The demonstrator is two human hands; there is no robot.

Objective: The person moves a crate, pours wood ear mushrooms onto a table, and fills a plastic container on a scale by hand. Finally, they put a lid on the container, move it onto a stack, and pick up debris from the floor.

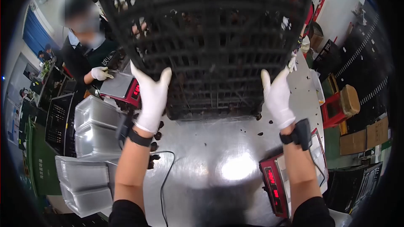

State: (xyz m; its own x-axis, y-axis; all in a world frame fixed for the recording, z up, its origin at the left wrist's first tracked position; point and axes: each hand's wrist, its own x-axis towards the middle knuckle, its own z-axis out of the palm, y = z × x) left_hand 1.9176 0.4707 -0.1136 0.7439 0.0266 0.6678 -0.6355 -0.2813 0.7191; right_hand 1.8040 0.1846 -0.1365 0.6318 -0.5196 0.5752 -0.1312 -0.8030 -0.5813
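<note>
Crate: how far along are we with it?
Done: the crate is up and tipped over the table, where a few dark pieces lie loose. In hand: the left hand and right hand hold it. Left: the stacked trays look unfilled.

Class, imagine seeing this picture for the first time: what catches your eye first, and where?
A black crate fills the top centre, tipped up over a shiny steel table. The left hand and right hand, in white gloves, grip its lower edge. Clear trays are stacked at the left.
</note>
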